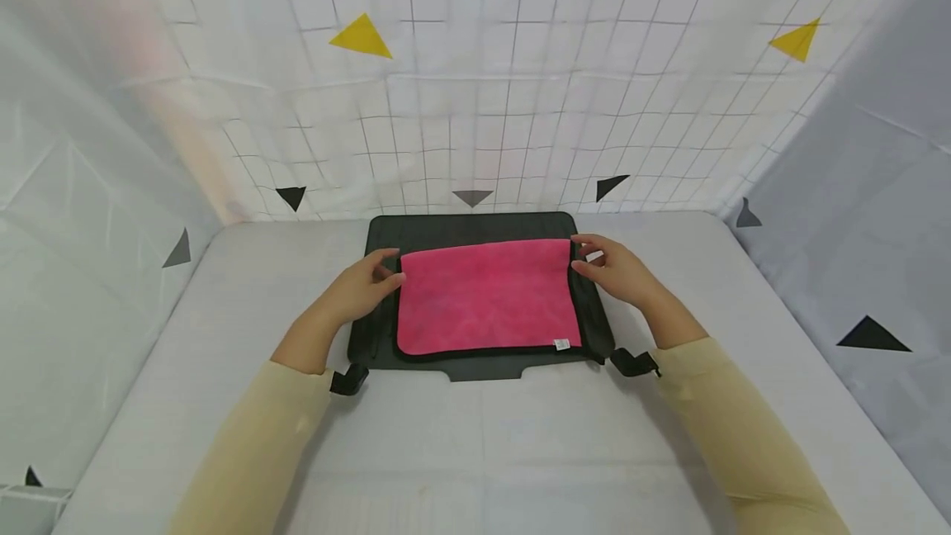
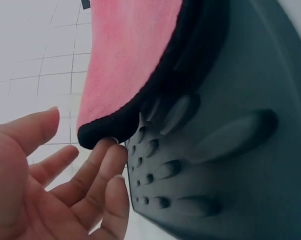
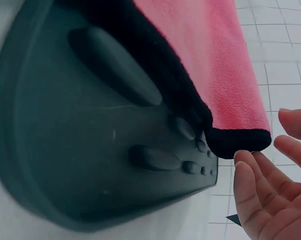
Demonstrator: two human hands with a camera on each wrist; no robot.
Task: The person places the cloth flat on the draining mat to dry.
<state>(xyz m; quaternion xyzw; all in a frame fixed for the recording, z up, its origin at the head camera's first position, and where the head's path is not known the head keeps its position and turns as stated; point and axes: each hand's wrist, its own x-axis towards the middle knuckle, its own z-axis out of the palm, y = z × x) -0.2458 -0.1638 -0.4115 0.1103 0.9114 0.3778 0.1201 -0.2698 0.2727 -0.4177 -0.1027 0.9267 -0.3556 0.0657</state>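
A pink cloth (image 1: 486, 297) with black edging lies folded on a dark grey ridged tray (image 1: 468, 227); a small white label (image 1: 561, 344) shows at its front right corner. At the cloth's left end is my left hand (image 1: 355, 287). In the left wrist view its fingertips (image 2: 110, 144) touch the black fold, while the thumb stands apart from it. My right hand (image 1: 622, 272) is at the far right corner. There, in the right wrist view, the fingertips (image 3: 241, 157) meet the black edging from outside, thumb apart as well.
The tray rests on a white-covered table (image 1: 475, 444), near a white gridded sheet (image 1: 475, 122) hanging behind it. Raised oval bumps (image 2: 235, 135) stand on the tray surface. Plain white sheets (image 1: 839, 213) enclose both sides.
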